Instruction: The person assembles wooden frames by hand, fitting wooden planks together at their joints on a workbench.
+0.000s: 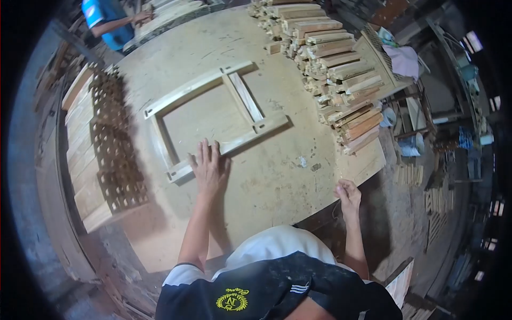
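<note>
A pale wooden frame (200,93) lies flat on the large worktable (277,176). Two long rails with slots near their ends are joined by crosspieces, two of them close together at the right end. My left hand (208,168) rests with fingers spread on the near long rail, towards its left end. Off to the right, my right hand (348,196) is beside the table's near edge, apart from the frame. Its fingers are curled in and pressed together, and whatever they may hold is hidden.
Stacked slotted wooden pieces (106,154) line the table's left side. Rows of short wooden rails (330,64) are piled along the right side. At the far edge, a person in blue (109,24) reaches over other wood. A bucket (412,145) stands beyond the right edge.
</note>
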`<state>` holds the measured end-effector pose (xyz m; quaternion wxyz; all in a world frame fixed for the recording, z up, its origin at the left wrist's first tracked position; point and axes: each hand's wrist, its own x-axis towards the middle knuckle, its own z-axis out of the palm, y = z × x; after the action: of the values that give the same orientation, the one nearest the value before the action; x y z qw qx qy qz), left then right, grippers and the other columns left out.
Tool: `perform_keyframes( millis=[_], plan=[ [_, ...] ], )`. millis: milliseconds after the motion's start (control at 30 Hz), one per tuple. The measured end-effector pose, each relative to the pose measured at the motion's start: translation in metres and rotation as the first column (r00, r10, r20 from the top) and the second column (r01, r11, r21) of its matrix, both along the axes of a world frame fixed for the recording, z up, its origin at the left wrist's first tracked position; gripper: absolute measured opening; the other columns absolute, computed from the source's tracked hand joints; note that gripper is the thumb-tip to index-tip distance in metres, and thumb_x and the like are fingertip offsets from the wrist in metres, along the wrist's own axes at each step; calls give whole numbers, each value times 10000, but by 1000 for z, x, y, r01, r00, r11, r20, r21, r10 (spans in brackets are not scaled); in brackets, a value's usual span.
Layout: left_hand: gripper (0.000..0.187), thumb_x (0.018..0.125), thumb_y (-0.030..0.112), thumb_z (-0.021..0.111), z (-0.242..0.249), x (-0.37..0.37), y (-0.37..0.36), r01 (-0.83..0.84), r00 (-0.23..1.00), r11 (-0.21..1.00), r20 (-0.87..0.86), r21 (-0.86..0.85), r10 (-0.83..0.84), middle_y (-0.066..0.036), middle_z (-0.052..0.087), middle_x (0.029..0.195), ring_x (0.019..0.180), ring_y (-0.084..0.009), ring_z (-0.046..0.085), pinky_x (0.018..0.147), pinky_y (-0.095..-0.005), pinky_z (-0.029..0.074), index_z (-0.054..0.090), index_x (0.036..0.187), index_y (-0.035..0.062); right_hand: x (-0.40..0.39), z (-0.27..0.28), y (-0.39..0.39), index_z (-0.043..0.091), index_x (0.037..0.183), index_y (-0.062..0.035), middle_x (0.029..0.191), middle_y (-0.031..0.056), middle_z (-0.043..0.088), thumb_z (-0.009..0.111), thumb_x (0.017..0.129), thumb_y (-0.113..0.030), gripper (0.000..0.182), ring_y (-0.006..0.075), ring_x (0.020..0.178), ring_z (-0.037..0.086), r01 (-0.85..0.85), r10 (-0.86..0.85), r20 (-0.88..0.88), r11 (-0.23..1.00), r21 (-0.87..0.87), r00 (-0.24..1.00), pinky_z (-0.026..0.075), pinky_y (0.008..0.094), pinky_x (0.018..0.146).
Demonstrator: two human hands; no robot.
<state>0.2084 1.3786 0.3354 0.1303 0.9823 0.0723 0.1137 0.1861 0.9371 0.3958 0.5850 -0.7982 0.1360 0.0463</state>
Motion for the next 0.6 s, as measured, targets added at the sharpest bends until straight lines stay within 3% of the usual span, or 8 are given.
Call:
perform_keyframes(
  millis=[167, 300, 367, 400, 433, 467, 500, 600],
  plan=[
    [673, 913, 389, 598, -1, 90, 46, -115, 993, 982, 18, 149, 113, -229, 345, 1531, 1431, -394, 306, 1085, -738, 135, 389, 1489, 111, -24, 10, 9, 630, 1130, 26, 948, 28, 651, 703, 911, -93, 259, 76, 799, 587, 114, -115, 33, 993, 32, 993, 504, 230, 750],
    [676, 908, 354, 610, 7, 170, 85, -287, 935, 949, 252, 128, 248, -273, 350, 1511, 1409, -408, 342, 1046, -748, 222, 387, 1484, 80, -41, 19, 11, 638, 1113, 9, 927, 6, 639, 717, 898, -84, 248, 64, 801, 573, 67, -60, 135, 997, -49, 989, 502, 228, 744],
    [679, 884, 278, 662, 42, 188, 85, -200, 947, 979, 264, 38, 183, -278, 390, 1485, 1355, -414, 420, 1096, -641, 274, 403, 1466, 43, -54, 11, 21, 642, 1102, 10, 918, 0, 629, 714, 893, -66, 234, 65, 800, 562, 44, -39, 165, 999, -26, 985, 507, 236, 739],
    [653, 859, 197, 704, 45, 189, 91, 160, 920, 921, 391, -354, -9, -292, 461, 1427, 1311, -420, 470, 1119, -487, 332, 446, 1421, -13, -71, 14, 26, 644, 1096, 11, 914, -2, 624, 712, 890, -57, 227, 65, 800, 556, 77, -70, 178, 997, -31, 981, 509, 240, 736],
    [570, 871, 148, 701, 81, 173, 69, 252, 901, 945, 406, -209, -151, -302, 534, 1349, 1282, -420, 498, 1095, -401, 376, 498, 1355, -74, -86, 23, 36, 645, 1101, 13, 926, 14, 642, 704, 897, -61, 225, 74, 829, 583, 74, -71, 108, 997, -25, 992, 514, 244, 758],
    [539, 906, 179, 683, 90, 161, 52, 421, 848, 873, 449, -246, -282, -297, 555, 1331, 1261, -401, 526, 1080, -415, 393, 515, 1339, -94, -97, 31, 46, 646, 1107, 14, 937, 29, 660, 696, 905, -66, 223, 82, 858, 610, 94, -93, 35, 996, -12, 995, 520, 247, 781],
    [541, 930, 205, 667, 87, 140, 29, 386, 903, 827, 352, -408, -248, -281, 554, 1347, 1251, -371, 543, 1068, -414, 409, 507, 1355, -91, -113, 44, 50, 647, 1107, 0, 932, 46, 665, 701, 909, -110, 233, 90, 882, 622, 40, -31, 45, 978, -206, 999, 531, 262, 774],
    [492, 943, 240, 656, 63, 27, -12, 370, 928, 657, 238, -656, -285, -218, 588, 1334, 1218, -296, 575, 1050, -383, 434, 560, 1321, -61, -188, 52, 80, 633, 1052, 3, 795, 99, 632, 718, 881, -183, 267, 156, 699, 587, 58, -25, 173, 979, -193, 985, 496, 361, 631]
  ],
)
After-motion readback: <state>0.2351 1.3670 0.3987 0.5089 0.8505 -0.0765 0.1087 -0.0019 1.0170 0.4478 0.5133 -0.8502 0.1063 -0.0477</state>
